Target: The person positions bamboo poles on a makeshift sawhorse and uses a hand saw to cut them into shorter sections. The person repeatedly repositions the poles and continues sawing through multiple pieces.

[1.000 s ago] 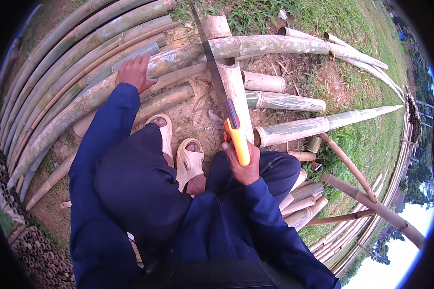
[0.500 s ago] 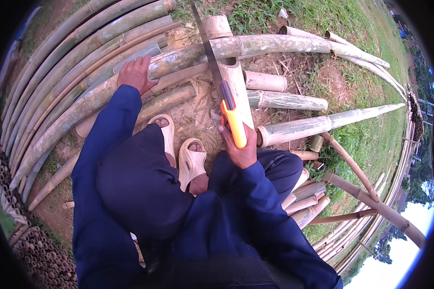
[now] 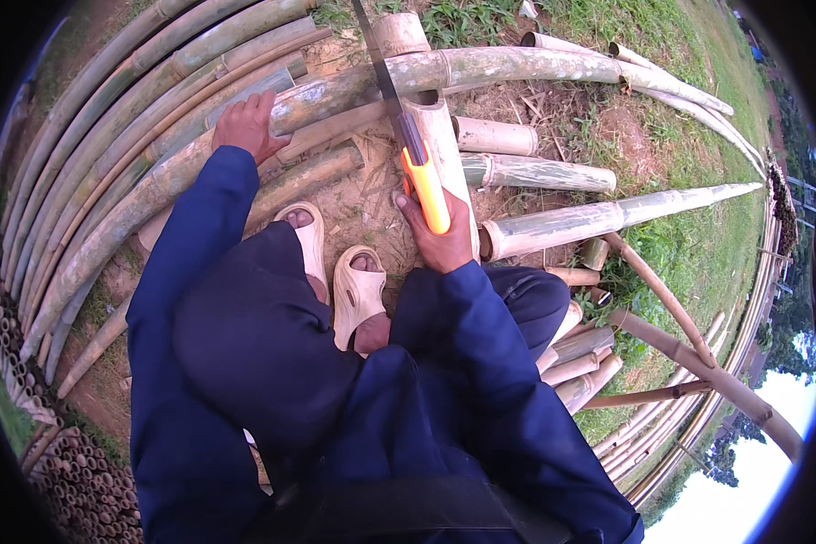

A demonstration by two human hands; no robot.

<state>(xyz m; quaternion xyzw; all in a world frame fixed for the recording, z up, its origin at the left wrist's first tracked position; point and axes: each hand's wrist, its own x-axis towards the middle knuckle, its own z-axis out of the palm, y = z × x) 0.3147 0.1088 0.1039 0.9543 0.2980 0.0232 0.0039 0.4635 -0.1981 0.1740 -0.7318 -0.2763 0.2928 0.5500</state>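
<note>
A long mottled bamboo pole (image 3: pixel 335 95) lies crosswise in front of me. My left hand (image 3: pixel 245 129) curls over its left part, fingers across the top and thumb on the near side. In my right hand (image 3: pixel 442 238) is a handsaw (image 3: pixel 428 186), gripped by its orange handle. The saw's dark blade runs up and away across the pole, to the right of my left hand. Under the pole, near the blade, sits a thick pale bamboo piece (image 3: pixel 440 136) with an open end. Whether the blade has cut into the pole is hard to make out.
Several long bamboo poles (image 3: pixel 145 86) curve along the left. Short cut pieces (image 3: pixel 496 135) and a longer pole (image 3: pixel 607 218) lie at the right. Sandalled feet (image 3: pixel 360 290) are close below the work. A leaning bamboo frame (image 3: pixel 671 358) stands at right.
My right hand has pushed the handsaw a little farther away from me. My left hand stays on the bamboo pole. The whole view has shifted slightly.
</note>
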